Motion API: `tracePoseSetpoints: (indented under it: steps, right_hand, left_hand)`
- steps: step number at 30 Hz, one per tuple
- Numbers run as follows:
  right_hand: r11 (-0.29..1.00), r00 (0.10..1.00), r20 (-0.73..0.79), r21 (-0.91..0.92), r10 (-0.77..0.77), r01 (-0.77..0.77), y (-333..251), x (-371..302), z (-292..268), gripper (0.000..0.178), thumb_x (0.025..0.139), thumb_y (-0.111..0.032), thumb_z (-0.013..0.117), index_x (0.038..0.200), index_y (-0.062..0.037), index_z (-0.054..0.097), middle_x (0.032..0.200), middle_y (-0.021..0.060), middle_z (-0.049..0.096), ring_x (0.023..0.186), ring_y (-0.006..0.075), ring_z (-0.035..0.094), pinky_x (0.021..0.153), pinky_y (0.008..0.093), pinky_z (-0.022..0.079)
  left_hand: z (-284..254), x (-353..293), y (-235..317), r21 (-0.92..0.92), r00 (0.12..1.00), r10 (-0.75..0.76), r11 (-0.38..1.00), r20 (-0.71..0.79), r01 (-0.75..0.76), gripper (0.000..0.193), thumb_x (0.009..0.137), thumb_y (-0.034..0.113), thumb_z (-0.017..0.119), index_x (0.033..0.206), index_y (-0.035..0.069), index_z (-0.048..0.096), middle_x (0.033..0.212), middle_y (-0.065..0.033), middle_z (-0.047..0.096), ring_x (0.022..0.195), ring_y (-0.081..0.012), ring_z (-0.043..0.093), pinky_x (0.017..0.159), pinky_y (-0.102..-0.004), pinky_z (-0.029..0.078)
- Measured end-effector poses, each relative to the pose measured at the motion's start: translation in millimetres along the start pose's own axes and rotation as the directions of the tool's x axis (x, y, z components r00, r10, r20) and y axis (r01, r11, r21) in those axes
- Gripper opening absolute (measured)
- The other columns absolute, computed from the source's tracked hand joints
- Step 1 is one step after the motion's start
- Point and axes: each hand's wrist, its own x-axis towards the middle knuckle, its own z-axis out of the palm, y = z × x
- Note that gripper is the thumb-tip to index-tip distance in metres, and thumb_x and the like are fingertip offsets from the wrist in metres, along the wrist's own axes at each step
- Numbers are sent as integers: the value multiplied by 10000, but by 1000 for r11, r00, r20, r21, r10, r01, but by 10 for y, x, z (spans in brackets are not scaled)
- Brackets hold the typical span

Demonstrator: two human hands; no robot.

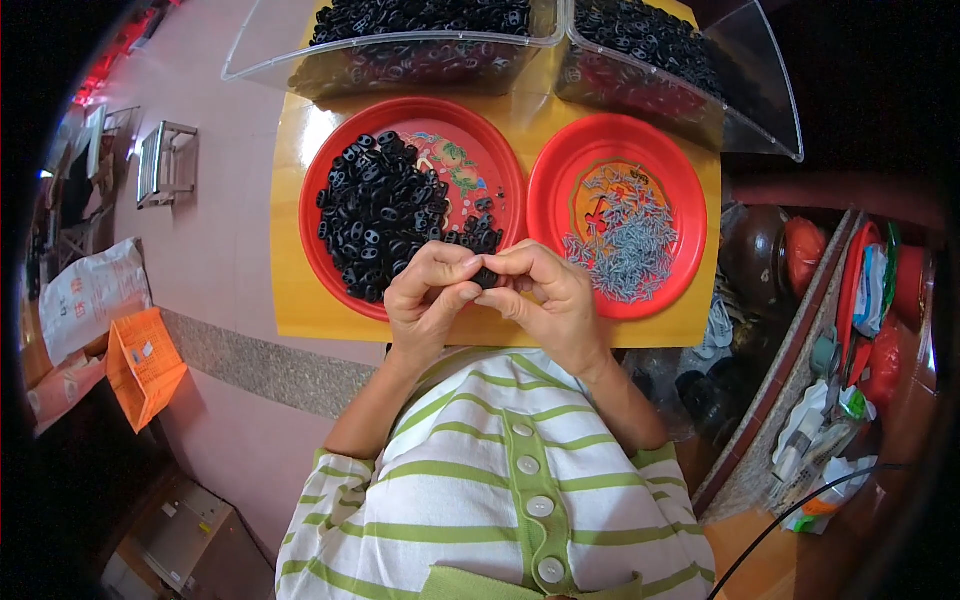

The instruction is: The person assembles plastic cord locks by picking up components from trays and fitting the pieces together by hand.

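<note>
Between my fingertips, just over the front rims of two red plates, is a small black plastic piece (485,278). My left hand (433,292) pinches it from the left, and my right hand (540,290) from the right, their thumbs and fingers almost meeting. Fingers cover most of the piece. Behind my left hand, the left red plate (318,160) holds a heap of black two-holed plastic pieces (380,215). Small silver screws or pins (630,245) lie spread in the right red plate (555,160).
Both plates rest on a yellow table (290,300). Two clear plastic bins (400,75) full of similar black pieces stand at its far side. A metal stool (165,165) and an orange box (145,365) are off left. Bags and household items crowd the right.
</note>
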Motion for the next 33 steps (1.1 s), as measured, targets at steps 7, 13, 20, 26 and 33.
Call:
tracePoseSetpoints:
  steps: [7,13,20,26,33]
  right_hand:
    - [999,999,-12,-34,39,-39,-22,-9,3,182,817,-36,657,976,6,580,874,55,594,743,103,575,633,228,474]
    - [992,990,-78,-40,120,-123,-56,269,-237,177,804,-44,671,972,-13,624,882,52,644,742,77,588,641,220,486]
    - [629,735,-370,-771,-568,98,-758,1011,-1105,292,798,-55,688,1086,-46,639,922,9,655,790,46,575,694,187,467]
    - [509,703,-360,-861,-613,3,-1145,1238,-1308,525,737,37,668,1239,-17,525,940,42,591,576,43,380,543,182,385]
    - [575,666,-379,-813,-643,93,-731,787,-1340,363,809,-30,671,1166,-57,609,992,-3,641,667,7,428,645,158,401]
  left_hand:
    - [41,46,9,9,999,8,1000,-35,-8,153,775,-72,646,915,-11,645,891,-100,622,792,-129,571,689,-224,456]
    - [118,359,83,257,994,-108,960,-17,109,185,814,-38,622,998,-20,638,926,-79,615,769,-107,567,688,-216,454]
    - [147,642,-52,785,985,38,599,170,-159,268,721,8,671,988,8,645,928,-121,581,852,-272,533,760,-333,462]
    - [220,670,-203,849,974,21,486,223,-205,241,679,16,670,920,12,668,885,-108,571,872,-282,515,787,-358,457]
    - [230,732,-188,905,967,8,349,256,-243,125,680,29,664,804,32,676,834,-89,584,828,-274,527,759,-355,453]
